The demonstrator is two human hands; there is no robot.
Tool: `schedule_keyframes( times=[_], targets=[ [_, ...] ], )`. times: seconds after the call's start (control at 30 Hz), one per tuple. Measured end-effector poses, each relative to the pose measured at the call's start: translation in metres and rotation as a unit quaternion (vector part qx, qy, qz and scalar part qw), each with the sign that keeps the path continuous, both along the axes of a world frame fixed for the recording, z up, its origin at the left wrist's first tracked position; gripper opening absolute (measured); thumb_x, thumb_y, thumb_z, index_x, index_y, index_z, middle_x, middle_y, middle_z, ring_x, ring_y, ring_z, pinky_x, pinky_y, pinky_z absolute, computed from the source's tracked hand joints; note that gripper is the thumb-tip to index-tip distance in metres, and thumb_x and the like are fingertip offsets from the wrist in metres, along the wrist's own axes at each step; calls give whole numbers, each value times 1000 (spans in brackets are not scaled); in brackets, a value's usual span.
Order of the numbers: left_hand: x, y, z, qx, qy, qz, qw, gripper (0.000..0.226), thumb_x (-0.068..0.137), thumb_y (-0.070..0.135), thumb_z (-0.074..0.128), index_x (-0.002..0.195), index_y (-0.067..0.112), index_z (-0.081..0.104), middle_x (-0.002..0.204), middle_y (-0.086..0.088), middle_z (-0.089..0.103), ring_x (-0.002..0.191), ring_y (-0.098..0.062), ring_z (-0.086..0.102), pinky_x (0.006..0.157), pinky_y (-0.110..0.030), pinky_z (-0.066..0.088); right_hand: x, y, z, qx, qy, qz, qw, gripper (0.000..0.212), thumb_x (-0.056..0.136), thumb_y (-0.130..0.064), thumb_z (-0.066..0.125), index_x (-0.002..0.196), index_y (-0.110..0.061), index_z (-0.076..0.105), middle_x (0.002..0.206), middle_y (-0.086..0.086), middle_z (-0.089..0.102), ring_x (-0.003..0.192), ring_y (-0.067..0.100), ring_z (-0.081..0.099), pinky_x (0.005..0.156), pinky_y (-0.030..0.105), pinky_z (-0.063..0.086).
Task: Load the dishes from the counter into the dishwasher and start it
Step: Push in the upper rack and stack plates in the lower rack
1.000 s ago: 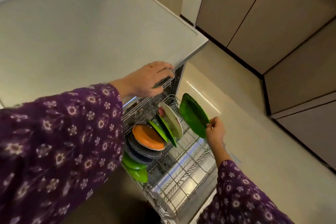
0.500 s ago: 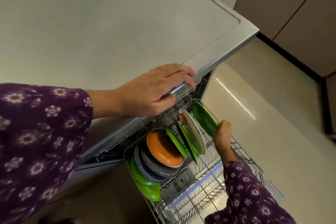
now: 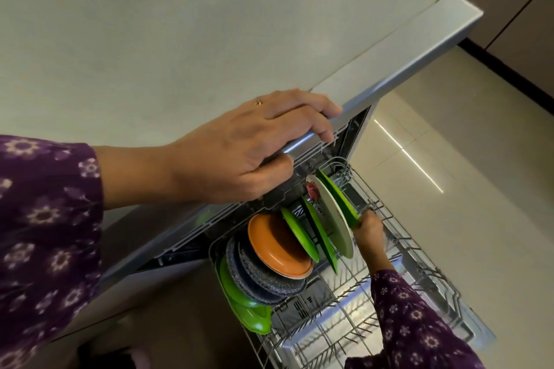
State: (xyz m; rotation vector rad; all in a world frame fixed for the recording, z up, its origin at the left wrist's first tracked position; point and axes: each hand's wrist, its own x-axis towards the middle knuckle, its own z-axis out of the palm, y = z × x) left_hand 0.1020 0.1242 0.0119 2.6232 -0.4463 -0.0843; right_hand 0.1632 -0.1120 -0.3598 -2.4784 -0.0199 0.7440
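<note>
- Loading step: the right grip (image 3: 370, 228) pinches a green plate (image 3: 340, 196) by its rim, upright in the rack (image 3: 419, 252) beside the white plate (image 3: 332, 219).
- The left grip (image 3: 248, 147) curls over the bench (image 3: 180, 39) edge.
- Next, probably: seat the plate, then let go.

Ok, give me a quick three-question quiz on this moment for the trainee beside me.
1. Pick one: the right hand holds A) a mug, B) a green plate, C) a spoon.
2. True or false: the left hand also holds the green plate.
3. Which dish stands right beside the green plate in the lower rack?
Key: 1 B. 2 False; it grips the counter edge. 3 The white plate.
</note>
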Motion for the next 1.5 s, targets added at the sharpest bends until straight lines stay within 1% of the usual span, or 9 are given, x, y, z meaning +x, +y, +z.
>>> schedule_keyframes(
  times=[0.17, 0.37, 0.6, 0.9, 1.03, 1.17, 1.27, 1.33, 1.5],
  targets=[
    [0, -1, 0, -8, -8, 4, 1000, 42, 82, 3, 50, 122, 15, 54, 139, 5, 42, 132, -5, 35, 109, -26, 30, -5, -6, 0, -46, 53, 24, 997, 4, 88, -1, 54, 87, -5, 55, 86, 8, 55, 65, 10, 43, 49, 15, 26],
    [-2, -2, -1, -10, -13, 1, 1000, 41, 82, 2, 50, 121, 14, 54, 138, 3, 43, 131, -5, 36, 109, -22, 29, 0, -3, 14, -87, 115, 70, 987, 21, 83, 5, 49, 99, -2, 62, 95, 9, 62, 84, 19, 52, 61, 17, 36],
    [-3, -2, -2, -15, -31, -5, 999, 39, 81, 1, 50, 119, 12, 55, 136, 0, 45, 130, -8, 39, 109, -23, 29, -16, 0, 79, -50, 72, -39, 995, 35, 84, 5, 45, 115, -2, 61, 119, 17, 61, 109, 29, 56, 81, 24, 41],
    [-14, -3, 4, 26, -57, 0, 998, 34, 82, 12, 44, 114, 12, 58, 128, -4, 54, 120, -17, 48, 106, -31, 37, -103, 31, 224, 15, -15, 49, 999, 26, 92, -4, 46, 115, -7, 59, 110, 10, 65, 78, 19, 58, 56, 6, 38],
    [-36, -15, 18, 84, -65, 48, 993, 33, 88, 12, 45, 119, 10, 56, 119, -5, 60, 105, -19, 57, 95, -37, 47, -150, 51, 284, 25, -16, 84, 996, 25, 91, -8, 47, 113, -10, 60, 107, 8, 65, 81, 20, 61, 72, 27, 51],
    [-106, -25, 24, -2, -76, 143, 987, 35, 90, 15, 50, 125, 9, 52, 123, -6, 57, 108, -19, 54, 97, -37, 44, -197, 65, 335, 64, -48, 124, 989, 19, 92, -11, 52, 107, -10, 63, 94, 1, 66, 85, 17, 61, 73, 19, 45],
    [-192, -3, 28, -44, -84, 179, 979, 34, 87, 15, 53, 120, 6, 54, 116, -10, 59, 99, -25, 57, 88, -36, 44, -242, 84, 369, 72, -66, 162, 982, 11, 94, -16, 50, 92, -10, 58, 73, 6, 61, 70, 22, 58, 52, 16, 33],
    [-264, 26, 31, -37, -65, 217, 973, 35, 85, 17, 51, 117, 8, 56, 112, -10, 61, 98, -27, 58, 85, -36, 44, -281, 108, 388, 88, -63, 192, 975, 17, 95, -22, 51, 90, -7, 59, 79, 13, 64, 72, 26, 58, 56, 25, 34],
    [-467, 104, 35, 27, -27, 385, 922, 31, 84, 17, 50, 113, 9, 57, 111, -7, 62, 105, -24, 56, 93, -33, 41, -403, 198, 413, 160, -57, 359, 918, 11, 85, -4, 57, 91, -7, 67, 88, 7, 70, 82, 15, 62, 69, 16, 36]
  ],
)
